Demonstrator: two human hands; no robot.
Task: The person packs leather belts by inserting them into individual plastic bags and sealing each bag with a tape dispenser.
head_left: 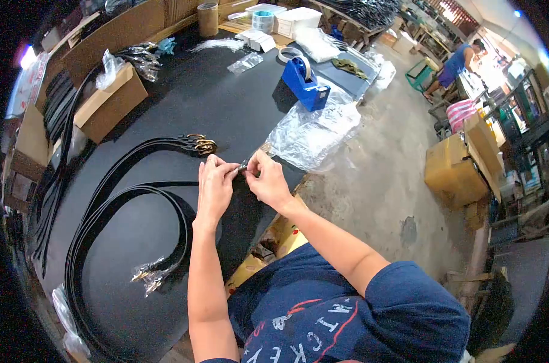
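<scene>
Both hands meet over the black table near its right edge. My left hand (214, 186) is closed in a pinch on a black belt (165, 184), whose strap runs off to the left from behind the wrist. My right hand (267, 180) pinches the same belt's small dark end (243, 165) between thumb and finger. Fingers cover most of that end, so its details cannot be made out. Just beyond my left hand lies a bundle of black belts (147, 145) with gold-coloured buckles (202, 144). Plastic-wrapped buckles (153, 272) rest on the table at lower left.
A blue tape dispenser (308, 85) and clear plastic bags (317, 130) stand right of my hands. Cardboard boxes (111, 104) line the left side. Another person (459, 63) bends over at far right, beyond the concrete floor (383, 181).
</scene>
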